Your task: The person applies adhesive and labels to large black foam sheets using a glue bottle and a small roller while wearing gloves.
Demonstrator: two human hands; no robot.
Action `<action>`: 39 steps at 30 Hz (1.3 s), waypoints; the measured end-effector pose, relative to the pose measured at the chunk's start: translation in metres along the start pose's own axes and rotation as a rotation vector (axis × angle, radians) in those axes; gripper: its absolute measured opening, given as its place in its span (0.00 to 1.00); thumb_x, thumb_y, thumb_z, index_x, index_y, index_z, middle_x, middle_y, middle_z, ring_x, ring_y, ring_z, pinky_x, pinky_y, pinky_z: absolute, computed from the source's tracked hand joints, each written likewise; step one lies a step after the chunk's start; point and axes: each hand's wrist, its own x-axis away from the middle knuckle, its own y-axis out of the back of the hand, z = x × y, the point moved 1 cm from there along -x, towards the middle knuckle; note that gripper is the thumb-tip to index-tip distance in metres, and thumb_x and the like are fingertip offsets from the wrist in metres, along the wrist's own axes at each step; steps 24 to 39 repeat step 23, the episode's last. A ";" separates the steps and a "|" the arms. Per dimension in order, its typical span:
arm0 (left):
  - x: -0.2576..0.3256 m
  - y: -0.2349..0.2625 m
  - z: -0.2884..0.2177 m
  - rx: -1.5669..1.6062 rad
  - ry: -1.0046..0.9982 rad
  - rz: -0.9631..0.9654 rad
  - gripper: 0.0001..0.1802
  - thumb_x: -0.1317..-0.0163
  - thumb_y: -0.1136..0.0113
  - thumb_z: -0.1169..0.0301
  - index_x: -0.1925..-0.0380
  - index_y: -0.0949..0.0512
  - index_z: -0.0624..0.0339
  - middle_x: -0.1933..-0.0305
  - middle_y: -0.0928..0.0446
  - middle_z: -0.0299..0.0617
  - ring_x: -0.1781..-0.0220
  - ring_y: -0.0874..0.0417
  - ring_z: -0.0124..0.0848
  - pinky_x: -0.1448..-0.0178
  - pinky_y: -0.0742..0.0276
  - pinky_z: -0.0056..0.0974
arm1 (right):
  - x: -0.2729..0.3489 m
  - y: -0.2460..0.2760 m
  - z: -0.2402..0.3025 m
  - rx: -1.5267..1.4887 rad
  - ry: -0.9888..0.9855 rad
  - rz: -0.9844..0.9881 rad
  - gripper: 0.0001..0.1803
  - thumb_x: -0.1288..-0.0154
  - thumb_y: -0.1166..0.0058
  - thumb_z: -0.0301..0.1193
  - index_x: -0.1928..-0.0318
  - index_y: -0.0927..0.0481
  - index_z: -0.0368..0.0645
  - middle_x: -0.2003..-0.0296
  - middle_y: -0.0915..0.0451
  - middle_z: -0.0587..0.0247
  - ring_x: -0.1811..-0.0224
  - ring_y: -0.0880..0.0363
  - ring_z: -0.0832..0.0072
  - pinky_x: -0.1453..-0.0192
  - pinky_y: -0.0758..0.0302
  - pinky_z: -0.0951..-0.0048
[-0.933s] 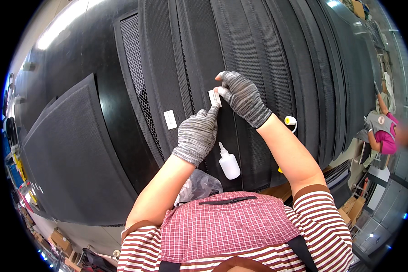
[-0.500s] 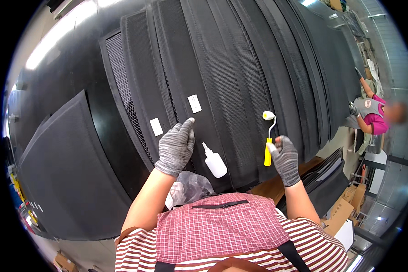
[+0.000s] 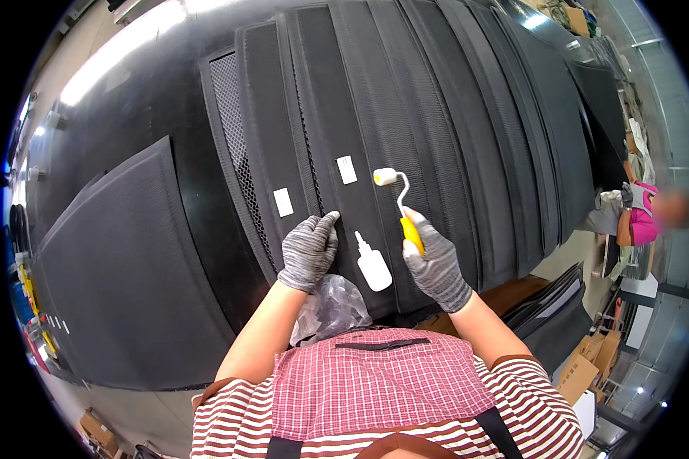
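Note:
My right hand (image 3: 440,268), in a grey knit glove, grips the yellow handle of a small roller (image 3: 386,177). Its white roller head points up and left, raised over the black fabric panels (image 3: 406,115). My left hand (image 3: 306,251), gloved alike, has its fingers pressed together at the near part of a panel; anything between the fingertips is hidden. Between my hands lies a white squeeze bottle (image 3: 375,269) with a narrow nozzle. Beyond my left hand, two white labels (image 3: 283,202) lie on separate panels, the right one (image 3: 347,170) slightly farther off.
Large black sheets (image 3: 115,268) lie to the left on the dark glossy table (image 3: 138,115). A crumpled clear plastic bag (image 3: 335,306) sits at the near edge. Another person (image 3: 641,218) in pink stands at the far right, near cardboard boxes (image 3: 582,367) and stacked black panels (image 3: 555,314).
My right hand has taken hold of the roller, which lay on the panels, and lifted it leftward. My left hand stays pinched near the labels. The other person has shifted posture.

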 end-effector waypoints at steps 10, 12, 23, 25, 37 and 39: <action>0.001 0.001 0.001 0.039 0.003 -0.026 0.13 0.42 0.42 0.73 0.55 0.19 0.54 0.71 0.24 0.43 0.70 0.21 0.44 0.66 0.24 0.45 | -0.062 -0.039 0.004 0.300 -0.078 0.341 0.25 0.33 0.54 0.31 0.36 0.32 0.39 0.65 0.20 0.48 0.62 0.19 0.55 0.54 0.22 0.58; 0.000 0.001 0.000 0.036 -0.002 -0.033 0.14 0.42 0.41 0.73 0.55 0.19 0.53 0.72 0.25 0.43 0.71 0.21 0.44 0.66 0.24 0.45 | -0.079 -0.043 -0.002 0.342 -0.026 0.313 0.25 0.33 0.54 0.31 0.36 0.32 0.39 0.64 0.19 0.48 0.62 0.19 0.55 0.54 0.22 0.58; 0.001 0.001 0.001 0.029 -0.012 -0.044 0.14 0.43 0.41 0.72 0.55 0.20 0.54 0.72 0.25 0.44 0.71 0.21 0.44 0.67 0.24 0.45 | -0.066 -0.023 0.005 0.180 -0.063 0.291 0.25 0.33 0.52 0.31 0.36 0.32 0.41 0.59 0.19 0.46 0.58 0.19 0.56 0.51 0.22 0.61; 0.001 0.001 0.001 0.029 -0.012 -0.044 0.14 0.43 0.41 0.72 0.55 0.20 0.54 0.72 0.25 0.44 0.71 0.21 0.44 0.67 0.24 0.45 | -0.066 -0.023 0.005 0.180 -0.063 0.291 0.25 0.33 0.52 0.31 0.36 0.32 0.41 0.59 0.19 0.46 0.58 0.19 0.56 0.51 0.22 0.61; 0.001 0.001 0.001 0.029 -0.012 -0.044 0.14 0.43 0.41 0.72 0.55 0.20 0.54 0.72 0.25 0.44 0.71 0.21 0.44 0.67 0.24 0.45 | -0.066 -0.023 0.005 0.180 -0.063 0.291 0.25 0.33 0.52 0.31 0.36 0.32 0.41 0.59 0.19 0.46 0.58 0.19 0.56 0.51 0.22 0.61; 0.001 0.001 0.001 0.029 -0.012 -0.044 0.14 0.43 0.41 0.72 0.55 0.20 0.54 0.72 0.25 0.44 0.71 0.21 0.44 0.67 0.24 0.45 | -0.066 -0.023 0.005 0.180 -0.063 0.291 0.25 0.33 0.52 0.31 0.36 0.32 0.41 0.59 0.19 0.46 0.58 0.19 0.56 0.51 0.22 0.61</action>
